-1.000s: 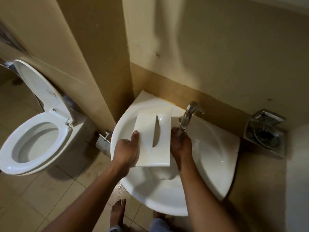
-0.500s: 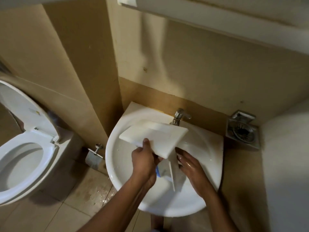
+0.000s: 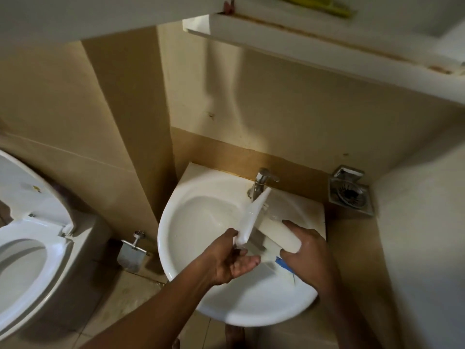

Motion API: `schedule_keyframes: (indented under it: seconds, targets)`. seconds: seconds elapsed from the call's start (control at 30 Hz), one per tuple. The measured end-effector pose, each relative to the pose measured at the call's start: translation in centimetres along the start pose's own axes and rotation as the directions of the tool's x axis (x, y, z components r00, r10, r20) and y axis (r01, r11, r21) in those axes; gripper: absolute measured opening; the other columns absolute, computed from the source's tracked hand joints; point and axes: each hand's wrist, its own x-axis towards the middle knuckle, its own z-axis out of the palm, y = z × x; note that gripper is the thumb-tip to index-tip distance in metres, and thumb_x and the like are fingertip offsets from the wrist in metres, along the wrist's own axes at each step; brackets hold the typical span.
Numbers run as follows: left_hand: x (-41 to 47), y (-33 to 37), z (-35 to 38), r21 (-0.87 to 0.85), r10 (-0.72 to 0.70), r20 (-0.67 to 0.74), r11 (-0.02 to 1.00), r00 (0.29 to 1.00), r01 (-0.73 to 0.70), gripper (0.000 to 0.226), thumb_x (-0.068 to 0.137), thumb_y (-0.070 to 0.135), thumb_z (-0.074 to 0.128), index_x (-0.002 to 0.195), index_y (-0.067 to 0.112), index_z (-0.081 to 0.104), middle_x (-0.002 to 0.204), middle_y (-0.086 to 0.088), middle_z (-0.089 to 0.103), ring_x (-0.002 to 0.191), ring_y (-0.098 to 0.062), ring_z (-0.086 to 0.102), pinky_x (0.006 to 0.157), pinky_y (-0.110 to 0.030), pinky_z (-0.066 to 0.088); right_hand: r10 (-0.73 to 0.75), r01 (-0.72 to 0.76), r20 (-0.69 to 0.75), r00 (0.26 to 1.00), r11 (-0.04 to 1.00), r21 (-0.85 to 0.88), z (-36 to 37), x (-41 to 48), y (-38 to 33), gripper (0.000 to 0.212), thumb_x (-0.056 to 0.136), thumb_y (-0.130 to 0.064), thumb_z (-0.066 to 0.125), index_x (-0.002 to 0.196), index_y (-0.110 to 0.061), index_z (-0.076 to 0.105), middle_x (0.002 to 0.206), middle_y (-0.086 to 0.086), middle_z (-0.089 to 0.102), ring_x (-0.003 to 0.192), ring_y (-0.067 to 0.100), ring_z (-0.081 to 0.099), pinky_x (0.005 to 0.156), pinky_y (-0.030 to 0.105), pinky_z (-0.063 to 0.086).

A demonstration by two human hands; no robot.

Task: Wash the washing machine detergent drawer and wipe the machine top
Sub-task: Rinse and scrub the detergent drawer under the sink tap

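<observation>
Beige walls (image 3: 276,109): bathroom corner, white shelf (image 3: 302,41) overhead.
Basin (image 3: 176,260): white ceramic, chrome tap (image 3: 261,181) at the back; toilet (image 3: 37,260) to the left, lid up.
Detergent drawer (image 3: 254,215): white plastic, tilted above the bowl, upper end just below the tap.
Left hand (image 3: 226,265): fingers curled round the front panel's lower end.
Right hand (image 3: 309,258): wrapped round the drawer body, thumb on top.

One left hand (image 3: 230,261), one right hand (image 3: 310,255), one detergent drawer (image 3: 253,214), one sink (image 3: 174,239), one tap (image 3: 263,181), one toilet (image 3: 54,260).

Toilet (image 3: 59,263) cropped at left edge; drawer (image 3: 278,233) motion-blurred.
</observation>
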Motion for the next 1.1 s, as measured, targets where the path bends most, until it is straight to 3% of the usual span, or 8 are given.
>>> schedule_keyframes:
  seconds: [0.13, 0.3, 0.43, 0.53, 0.77, 0.87, 0.97, 1.1]
  targets:
    - [0.9, 2.5, -2.0, 0.589, -0.071, -0.075, 0.802, 0.995, 0.102, 0.056, 0.09, 0.057, 0.041, 0.082, 0.003, 0.054, 0.078, -0.016, 0.069, 0.06, -0.027, 0.07, 0.054, -0.026, 0.055, 0.039, -0.036, 0.011, 0.999, 0.987, -0.158, -0.9, -0.5, -3.5, 0.072, 0.075, -0.039, 0.072, 0.142, -0.037, 0.047, 0.119, -0.001, 0.066, 0.109, 0.018, 0.057, 0.089, 0.031, 0.052]
    - [2.3, 7.2, -4.4, 0.883, 0.228, 0.054, 0.443, 0.972, -0.153, 0.012, 0.096, 0.03, 0.056, 0.099, 0.02, 0.063, 0.113, -0.013, 0.064, 0.084, -0.026, 0.067, 0.085, -0.048, 0.059, 0.035, -0.079, -0.115, 0.993, 0.912, -0.402, 1.8, -2.0, -7.1, 0.071, 0.078, -0.042, 0.067, 0.144, -0.031, 0.045, 0.118, -0.006, 0.066, 0.106, 0.019, 0.056, 0.086, 0.031, 0.048]
    - [3.1, 7.1, -1.3, 0.52, 0.039, 0.384, 0.816, 0.922, -0.252, 0.025, 0.102, 0.026, 0.048, 0.107, 0.013, 0.069, 0.098, -0.009, 0.073, 0.085, -0.021, 0.071, 0.078, -0.035, 0.06, 0.217, -0.231, -0.084, 0.973, 0.873, -0.43, 1.9, -1.6, -7.4, 0.044, 0.079, -0.035, 0.062, 0.123, -0.03, 0.059, 0.101, -0.004, 0.07, 0.096, 0.02, 0.062, 0.08, 0.031, 0.049]
    - [4.9, 6.1, 1.1, 0.448, -0.007, 0.406, 0.873, 0.914, -0.192, 0.028, 0.097, 0.027, 0.051, 0.09, 0.011, 0.074, 0.083, -0.009, 0.072, 0.072, -0.021, 0.069, 0.069, -0.031, 0.058, 0.317, -0.322, -0.08, 0.945, 0.865, -0.384, 1.3, -0.5, -6.7, 0.029, 0.075, -0.033, 0.063, 0.103, -0.025, 0.065, 0.094, -0.001, 0.07, 0.09, 0.023, 0.066, 0.079, 0.031, 0.053]
    - [10.5, 9.0, 3.2, 0.708, -0.02, 0.234, 0.689, 0.972, -0.157, 0.039, 0.091, 0.034, 0.062, 0.115, 0.003, 0.069, 0.107, -0.018, 0.069, 0.092, -0.028, 0.066, 0.089, -0.041, 0.054, 0.573, -0.578, 0.261, 0.777, 0.814, -0.066, 0.2, 2.9, -2.4, 0.027, 0.074, -0.032, 0.071, 0.08, -0.007, 0.062, 0.07, 0.0, 0.06, 0.063, 0.016, 0.059, 0.052, 0.021, 0.04]
    - [11.8, 10.2, 1.4, 0.825, -0.097, 0.186, 0.556, 0.978, -0.101, 0.034, 0.093, 0.027, 0.064, 0.116, 0.002, 0.067, 0.1, -0.018, 0.07, 0.086, -0.027, 0.067, 0.087, -0.043, 0.055, 0.559, -0.638, 0.403, 0.725, 0.765, 0.088, 2.1, 3.3, -0.9, 0.021, 0.073, -0.025, 0.074, 0.077, -0.004, 0.068, 0.064, 0.001, 0.059, 0.056, 0.014, 0.055, 0.055, 0.023, 0.039]
    - [13.0, 11.1, 0.5, 0.8, -0.096, 0.205, 0.59, 0.974, -0.111, 0.021, 0.101, 0.022, 0.049, 0.101, 0.01, 0.065, 0.089, -0.01, 0.067, 0.073, -0.019, 0.067, 0.065, -0.031, 0.059, 0.526, -0.646, 0.466, 0.711, 0.75, 0.14, 3.8, 4.0, 0.0, 0.022, 0.079, -0.024, 0.072, 0.082, -0.003, 0.069, 0.072, 0.006, 0.057, 0.066, 0.016, 0.054, 0.065, 0.026, 0.038]
    - [13.9, 11.7, 0.4, 0.793, -0.143, 0.266, 0.595, 0.953, -0.132, 0.026, 0.103, 0.018, 0.043, 0.116, 0.007, 0.062, 0.097, -0.015, 0.069, 0.075, -0.023, 0.07, 0.067, -0.035, 0.06, 0.501, -0.657, 0.522, 0.691, 0.736, 0.163, 5.2, 4.1, 1.2, 0.035, 0.089, -0.031, 0.064, 0.103, 0.002, 0.067, 0.089, 0.008, 0.063, 0.083, 0.019, 0.06, 0.078, 0.031, 0.047]
